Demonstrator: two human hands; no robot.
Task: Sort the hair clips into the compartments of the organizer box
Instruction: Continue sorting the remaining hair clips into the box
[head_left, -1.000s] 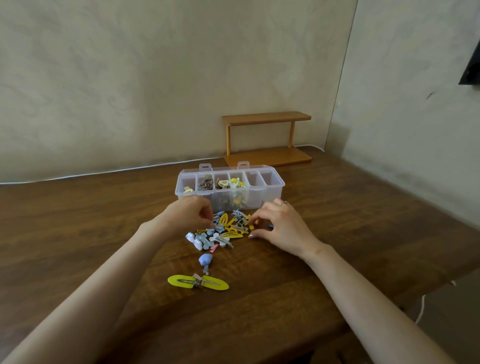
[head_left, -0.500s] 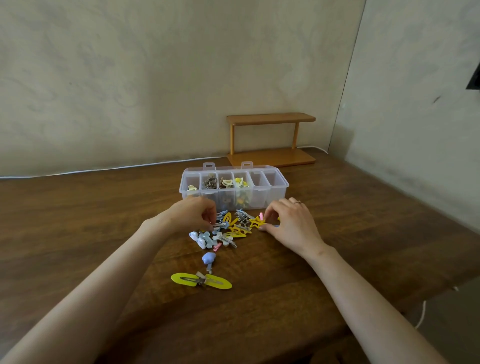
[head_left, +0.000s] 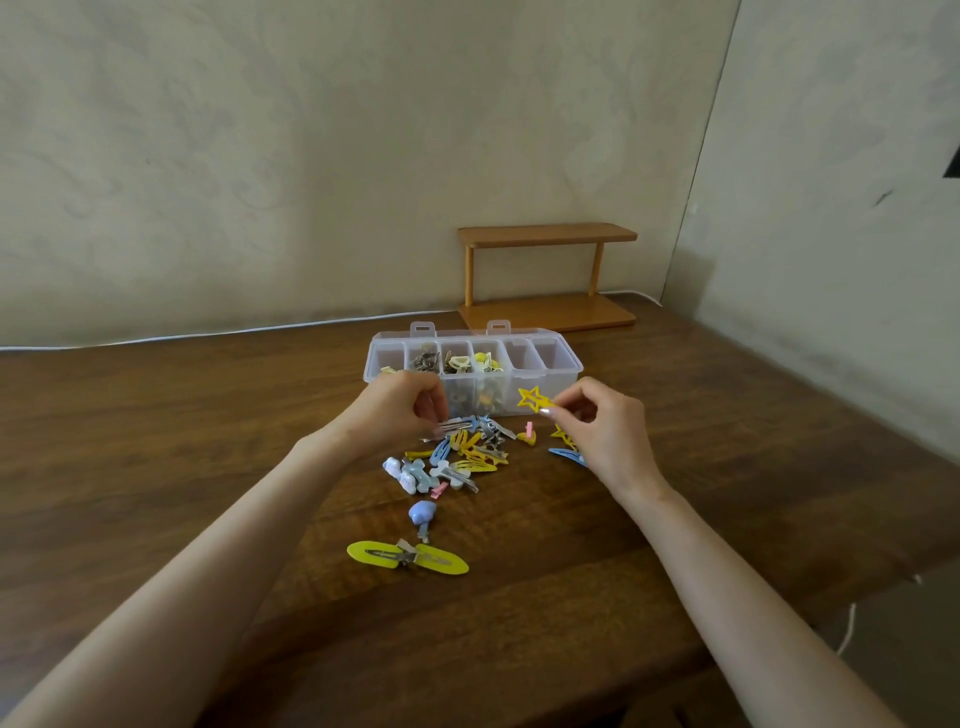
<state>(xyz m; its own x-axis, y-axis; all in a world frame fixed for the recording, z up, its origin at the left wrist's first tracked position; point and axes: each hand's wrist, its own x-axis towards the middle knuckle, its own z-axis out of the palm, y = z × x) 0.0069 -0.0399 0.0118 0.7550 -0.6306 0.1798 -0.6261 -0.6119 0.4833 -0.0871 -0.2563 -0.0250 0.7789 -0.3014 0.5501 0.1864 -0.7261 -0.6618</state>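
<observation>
Brown wood tabletop (head_left: 208, 441) carries everything. On it the clear organizer box (head_left: 558, 379) stands crosswise with six compartments in a row. The four on the left hold clips, and the two on the right look bare. I judge the sort under way but far from finished. The loose pile of hair clips (head_left: 462, 460) just in front of the box is too tangled to count, though it holds well over a dozen. The left grip (head_left: 400, 415) is clenched around one silver clip (head_left: 456, 427) at the pile's edge. The right grip (head_left: 602, 431) pinches one yellow star clip (head_left: 532, 399), raised before the box. Nearer lie two yellow-green oval clips (head_left: 408, 557), touching end to end, and one blue clip (head_left: 422, 512).
</observation>
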